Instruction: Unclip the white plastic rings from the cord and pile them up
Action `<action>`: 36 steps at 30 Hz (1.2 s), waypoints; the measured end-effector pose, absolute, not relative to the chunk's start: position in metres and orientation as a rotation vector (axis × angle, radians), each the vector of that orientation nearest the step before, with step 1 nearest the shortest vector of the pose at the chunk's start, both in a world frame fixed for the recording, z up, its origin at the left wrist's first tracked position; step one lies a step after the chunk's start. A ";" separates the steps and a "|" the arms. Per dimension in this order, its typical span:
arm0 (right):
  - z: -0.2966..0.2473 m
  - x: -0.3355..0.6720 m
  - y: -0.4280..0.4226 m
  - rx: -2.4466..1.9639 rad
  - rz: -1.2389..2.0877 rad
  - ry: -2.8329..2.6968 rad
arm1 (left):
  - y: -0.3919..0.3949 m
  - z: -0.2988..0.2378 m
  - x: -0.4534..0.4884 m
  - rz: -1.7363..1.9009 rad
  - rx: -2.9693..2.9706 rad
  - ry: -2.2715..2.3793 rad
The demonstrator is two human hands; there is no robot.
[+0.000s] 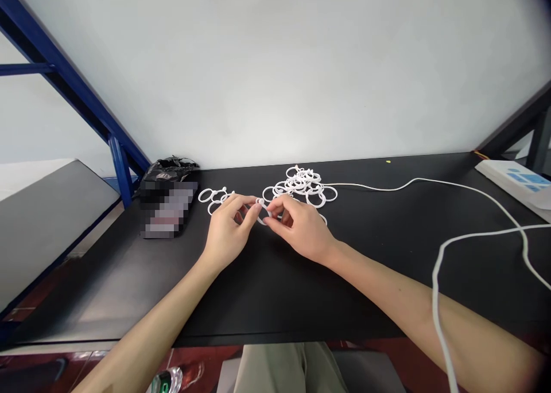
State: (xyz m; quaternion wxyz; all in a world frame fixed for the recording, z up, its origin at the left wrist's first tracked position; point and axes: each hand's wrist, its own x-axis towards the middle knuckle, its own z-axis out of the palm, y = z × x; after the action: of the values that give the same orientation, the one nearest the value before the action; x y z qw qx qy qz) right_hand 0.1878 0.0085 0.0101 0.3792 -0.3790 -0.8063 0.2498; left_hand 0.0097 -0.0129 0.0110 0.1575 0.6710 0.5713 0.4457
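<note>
My left hand (226,232) and right hand (301,226) meet over the black table (267,290), fingertips narrowed on one white ring (262,212) between them. I'd grip lightly, thumbs opposed — hard twisting could spring it. Just beyond lies the ring pile (303,185) — tangled, untouched.
</note>
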 end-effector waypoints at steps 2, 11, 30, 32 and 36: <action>0.010 0.188 0.007 -0.929 0.612 -2.100 | -0.013 0.012 0.010 1.261 1.874 1.632; 0.012 0.188 0.005 -0.941 0.649 -2.088 | -0.014 0.012 0.010 1.279 1.705 1.552; 0.012 0.189 0.009 -0.904 0.600 -2.010 | -0.017 0.010 0.009 1.301 1.894 1.508; 0.012 0.190 0.009 -0.891 0.598 -2.005 | -0.018 0.010 0.009 1.317 1.858 1.526; 0.013 0.190 0.008 -0.886 0.604 -2.007 | -0.018 0.011 0.010 1.326 1.789 1.543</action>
State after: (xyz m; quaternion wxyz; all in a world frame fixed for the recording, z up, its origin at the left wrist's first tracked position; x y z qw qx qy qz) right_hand 0.1900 0.0080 0.0126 0.4198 -0.3534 -0.8005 0.2409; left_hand 0.0097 -0.0176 0.0113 0.2148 0.6450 0.5562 0.4780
